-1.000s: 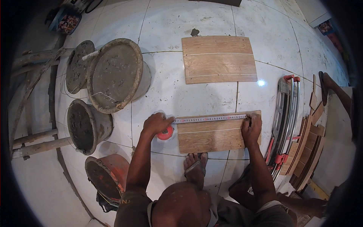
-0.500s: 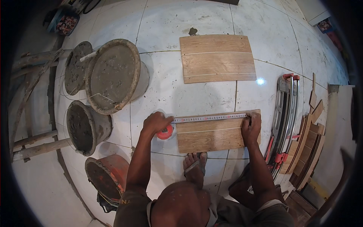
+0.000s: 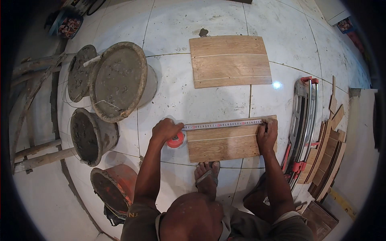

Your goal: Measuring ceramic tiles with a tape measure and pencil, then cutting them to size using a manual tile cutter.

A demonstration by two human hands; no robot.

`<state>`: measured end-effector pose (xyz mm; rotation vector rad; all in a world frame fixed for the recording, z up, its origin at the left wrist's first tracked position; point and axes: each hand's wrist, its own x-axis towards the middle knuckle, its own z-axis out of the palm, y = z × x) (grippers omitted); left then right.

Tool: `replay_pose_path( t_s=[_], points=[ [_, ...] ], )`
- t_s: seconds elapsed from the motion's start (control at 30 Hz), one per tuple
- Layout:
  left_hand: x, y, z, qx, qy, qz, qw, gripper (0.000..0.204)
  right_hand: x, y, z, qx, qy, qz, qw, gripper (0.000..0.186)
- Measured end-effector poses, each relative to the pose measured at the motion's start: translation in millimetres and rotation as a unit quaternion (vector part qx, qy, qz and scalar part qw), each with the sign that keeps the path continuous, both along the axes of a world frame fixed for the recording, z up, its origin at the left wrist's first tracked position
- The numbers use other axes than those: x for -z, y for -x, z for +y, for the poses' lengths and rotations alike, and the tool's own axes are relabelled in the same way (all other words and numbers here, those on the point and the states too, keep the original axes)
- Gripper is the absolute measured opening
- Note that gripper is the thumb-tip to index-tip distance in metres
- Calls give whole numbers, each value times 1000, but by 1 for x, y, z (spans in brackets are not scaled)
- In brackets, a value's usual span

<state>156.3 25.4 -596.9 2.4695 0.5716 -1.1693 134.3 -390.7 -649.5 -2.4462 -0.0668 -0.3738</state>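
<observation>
Floor [image 3: 167, 108] bears mortar-filled buckets [image 3: 150, 86] left of tape [image 3: 175, 140].

Open to us: floor [image 3: 217, 101] between near wood-look panel [image 3: 227, 149] and far panel [image 3: 231, 61]. Measuring tape [image 3: 219, 125] bars near panel's far edge, stretched between our left hand [image 3: 167, 130] and right hand [image 3: 267, 137]. Leftward, buckets [image 3: 151, 86] hem us in past floor gap. Rightward, narrow floor strip, then long tile cutter [image 3: 301, 124], stacked boards [image 3: 331, 160] just beyond. Sandalled foot [image 3: 207, 180] stands close at near panel's lower edge.
</observation>
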Motion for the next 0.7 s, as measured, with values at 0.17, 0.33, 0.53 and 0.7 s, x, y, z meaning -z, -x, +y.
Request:
replay_pose_path(
  t_s=[0.17,0.33,0.53,0.7],
  points=[
    [5,1,2,2,-3,1,1000,63,1,0,-1,7,9,7,1000,22],
    [9,2,6,10,7,-31,999,59,0,0,-2,0,-10,7,1000,23],
    [5,2,5,-10,10,-21,1000,58,0,-1,-1,-3,-15,3,1000,23],
    [-2,5,1,-20,10,-26,999,59,1,-2,0,-4,-11,-10,1000,22]
  ],
)
